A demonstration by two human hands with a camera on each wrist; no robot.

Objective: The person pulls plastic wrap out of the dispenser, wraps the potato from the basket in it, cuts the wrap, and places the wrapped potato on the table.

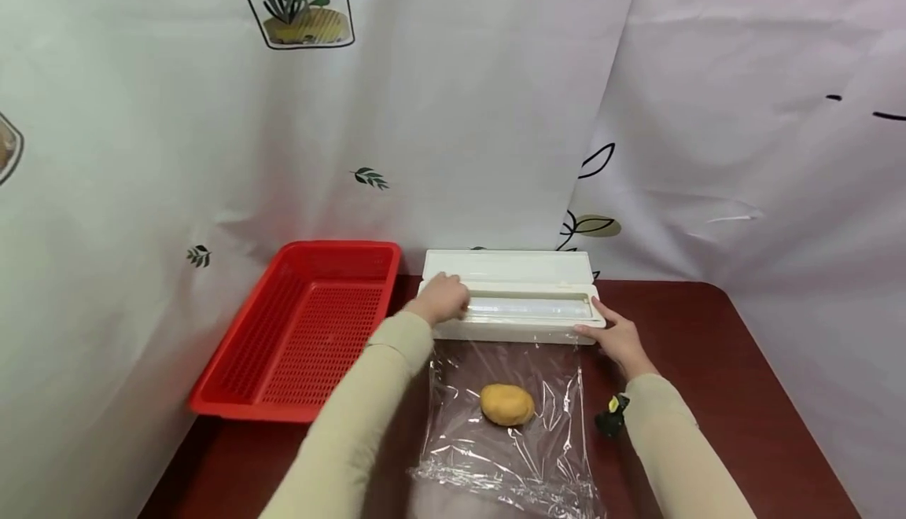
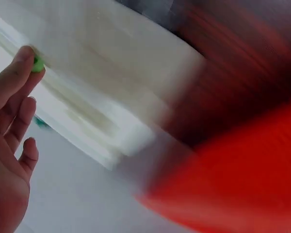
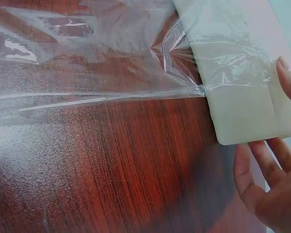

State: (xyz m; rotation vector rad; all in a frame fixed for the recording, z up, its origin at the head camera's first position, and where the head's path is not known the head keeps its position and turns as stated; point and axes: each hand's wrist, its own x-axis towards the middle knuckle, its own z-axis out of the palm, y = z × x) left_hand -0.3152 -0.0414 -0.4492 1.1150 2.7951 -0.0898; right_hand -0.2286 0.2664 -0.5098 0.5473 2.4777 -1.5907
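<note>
A white wrap dispenser box (image 1: 524, 332) lies at the back of the table, its lid (image 1: 506, 266) raised and a film roll (image 1: 527, 307) inside. Over the box's left part, my left hand (image 1: 442, 299) pinches a small green piece (image 2: 38, 64) between thumb and finger. My right hand (image 1: 619, 340) holds the box's right end, thumb and fingers around its edge (image 3: 247, 116). Clear film (image 1: 488, 456) runs from the box's front toward me, also showing in the right wrist view (image 3: 111, 43). A yellow-orange lump (image 1: 506, 405) rests at the film's middle.
A red perforated basket (image 1: 322, 338) stands left of the box, its edge blurred in the left wrist view (image 2: 242, 174). A small dark green object with yellow (image 1: 612, 417) lies beside my right sleeve. Patterned white sheeting (image 1: 460, 110) hangs behind the dark red table (image 1: 708, 362).
</note>
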